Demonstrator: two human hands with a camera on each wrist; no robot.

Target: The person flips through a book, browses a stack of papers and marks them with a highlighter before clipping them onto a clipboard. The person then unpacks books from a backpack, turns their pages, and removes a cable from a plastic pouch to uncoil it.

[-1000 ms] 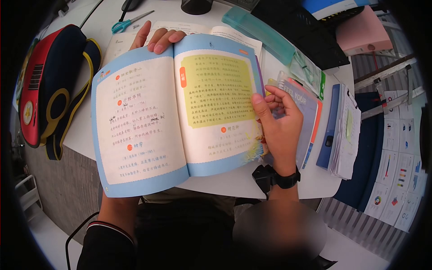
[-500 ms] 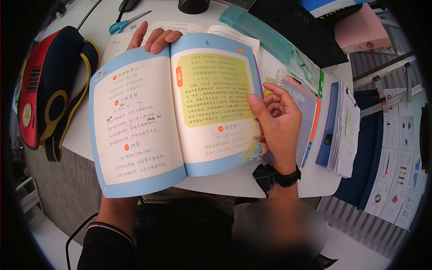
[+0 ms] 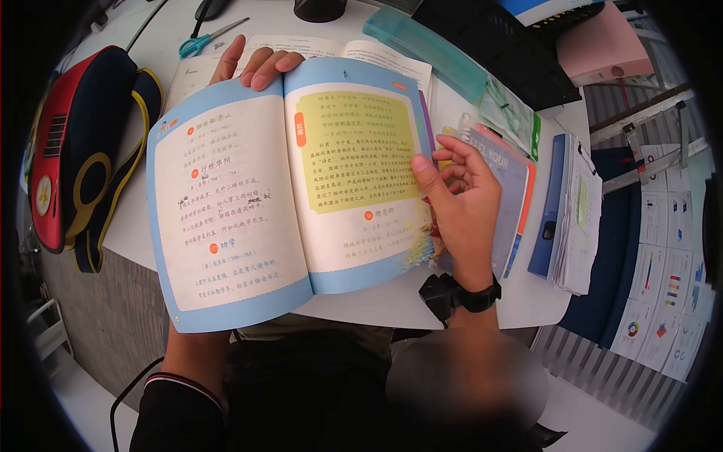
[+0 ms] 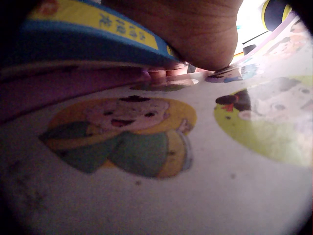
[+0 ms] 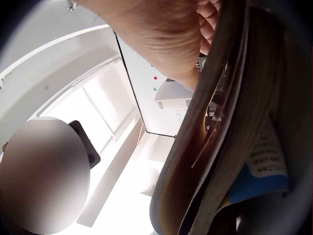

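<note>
An open book point(image 3: 361, 226) with blue-bordered pages of Chinese text is held up over the desk, tilted toward me. My left hand point(image 3: 265, 68) supports it from behind; its fingers curl over the top edge near the spine, and the palm is hidden. In the left wrist view, the cover point(image 4: 210, 205) shows cartoon children close beneath that hand. At the right edge, my right hand point(image 3: 465, 207) has its thumb against the page edge and its fingers bent beside it. The right wrist view shows page edges point(image 5: 195, 112) slightly fanned next to that thumb.
Behind the book lies another open book point(image 3: 301, 47), with teal scissors point(image 3: 199, 47) to its left. A red and navy pencil case point(image 3: 90, 151) sits at the left. On the right are a teal case point(image 3: 422, 53), notebooks point(image 3: 501, 177) and a blue clipboard folder point(image 3: 553, 211).
The whole head view has shifted slightly, so book, hands and desk items appear a little further left. Both hands keep their places on the book, which stays at the same spread.
</note>
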